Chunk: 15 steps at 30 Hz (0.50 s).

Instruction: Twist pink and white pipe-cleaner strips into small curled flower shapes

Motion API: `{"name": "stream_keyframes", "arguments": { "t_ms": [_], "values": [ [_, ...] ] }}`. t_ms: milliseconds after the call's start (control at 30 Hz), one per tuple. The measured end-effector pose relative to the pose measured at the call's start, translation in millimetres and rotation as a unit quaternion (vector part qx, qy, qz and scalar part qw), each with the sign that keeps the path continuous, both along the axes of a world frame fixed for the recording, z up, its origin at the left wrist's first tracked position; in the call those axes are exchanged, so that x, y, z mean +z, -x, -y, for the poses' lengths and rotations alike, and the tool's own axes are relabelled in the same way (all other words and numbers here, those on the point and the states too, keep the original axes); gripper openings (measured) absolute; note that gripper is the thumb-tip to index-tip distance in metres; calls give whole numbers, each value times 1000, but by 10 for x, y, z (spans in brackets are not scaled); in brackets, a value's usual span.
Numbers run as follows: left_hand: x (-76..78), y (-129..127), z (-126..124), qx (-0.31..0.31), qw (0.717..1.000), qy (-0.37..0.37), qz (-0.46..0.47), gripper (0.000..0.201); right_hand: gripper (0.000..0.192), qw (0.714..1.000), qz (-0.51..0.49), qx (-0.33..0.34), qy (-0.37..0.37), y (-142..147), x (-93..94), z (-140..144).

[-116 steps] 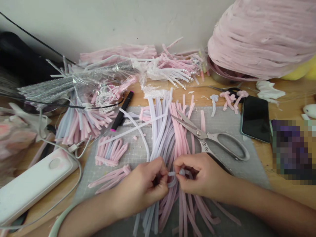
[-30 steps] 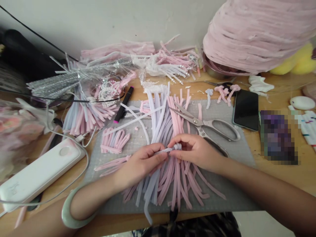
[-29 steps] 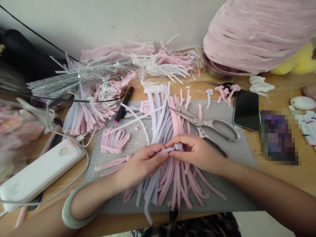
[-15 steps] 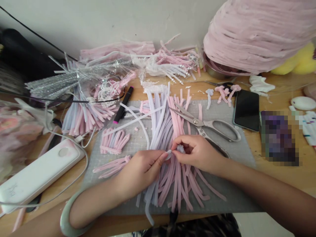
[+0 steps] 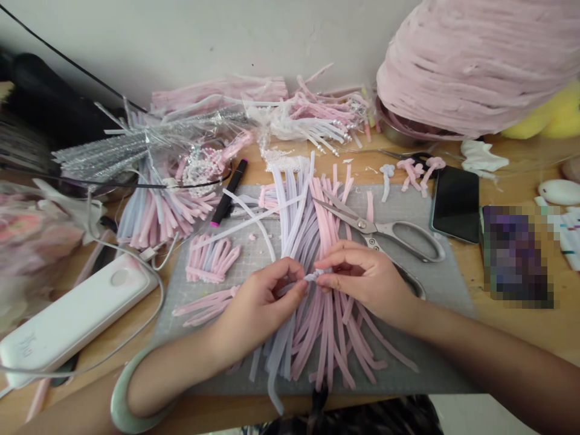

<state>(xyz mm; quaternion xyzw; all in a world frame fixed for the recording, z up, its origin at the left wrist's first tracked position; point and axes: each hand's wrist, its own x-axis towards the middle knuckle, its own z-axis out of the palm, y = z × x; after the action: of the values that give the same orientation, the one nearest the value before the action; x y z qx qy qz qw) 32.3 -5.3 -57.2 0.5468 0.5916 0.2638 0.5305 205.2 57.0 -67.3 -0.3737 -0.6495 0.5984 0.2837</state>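
Between both hands is a short twisted piece of pale blue-lilac pipe cleaner (image 5: 312, 277). My left hand (image 5: 272, 296) pinches its left end between thumb and forefinger. From the other side, my right hand (image 5: 367, 275) grips it with thumb and fingertips. Just beneath them, loose pink pipe cleaners (image 5: 326, 344) and pale lilac pipe cleaners (image 5: 287, 223) lie in a long bundle on the grey cutting mat (image 5: 448, 338). Beyond my right hand, a pair of metal scissors (image 5: 376, 228) rests with its blades parted over the pink strands.
Small twisted pink pieces (image 5: 419, 172) lie behind a black phone (image 5: 455, 202). A black marker (image 5: 229, 192) and bundled pink bits (image 5: 212, 260) are left of the strands. A white power bank (image 5: 77, 320) with a cable sits at left. Tinsel stems (image 5: 109, 151) line the back.
My right hand's fingers have shifted and now cover more of the lilac piece, whose curled end showed before. My left fingers have loosened from a tight grip into a rounder pinch.
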Motion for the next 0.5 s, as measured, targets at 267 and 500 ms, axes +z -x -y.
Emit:
{"name": "stream_keyframes", "arguments": {
  "t_ms": [267, 500],
  "values": [
    [-1, 1, -10, 7, 1000, -13, -4, 21, 12, 1000, 21, 4, -15, 26, -13, 40],
    [27, 1, -40, -5, 1000, -21, -7, 22, 12, 1000, 29, 7, -5, 35, -30, 68]
  ]
}}
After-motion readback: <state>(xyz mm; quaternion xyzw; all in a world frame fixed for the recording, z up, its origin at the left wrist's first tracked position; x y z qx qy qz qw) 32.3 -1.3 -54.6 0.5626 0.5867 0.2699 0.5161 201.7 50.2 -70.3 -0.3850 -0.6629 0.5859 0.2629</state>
